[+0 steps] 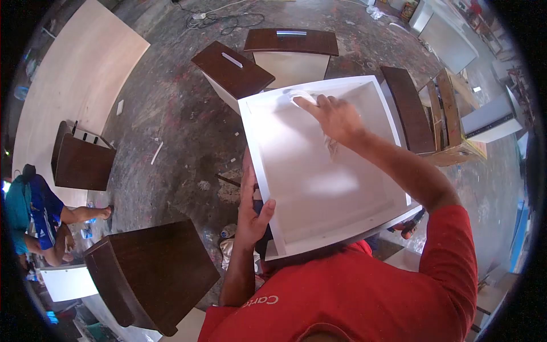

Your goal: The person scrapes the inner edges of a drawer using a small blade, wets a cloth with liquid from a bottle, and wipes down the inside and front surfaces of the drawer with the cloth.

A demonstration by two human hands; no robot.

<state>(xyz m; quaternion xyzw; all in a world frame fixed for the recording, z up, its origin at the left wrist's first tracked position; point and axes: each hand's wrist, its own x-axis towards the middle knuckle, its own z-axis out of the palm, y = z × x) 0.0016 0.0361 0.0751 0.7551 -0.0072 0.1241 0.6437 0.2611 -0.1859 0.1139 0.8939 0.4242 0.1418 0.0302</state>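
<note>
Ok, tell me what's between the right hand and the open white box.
A white cloth, bunched in the right hand near the far wall of the open white box. The head view shows it.

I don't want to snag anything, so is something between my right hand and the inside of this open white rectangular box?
Only the white cloth in your right hand; nothing else visible stands between it and the box. Your left hand is outside, at the left wall.
</note>
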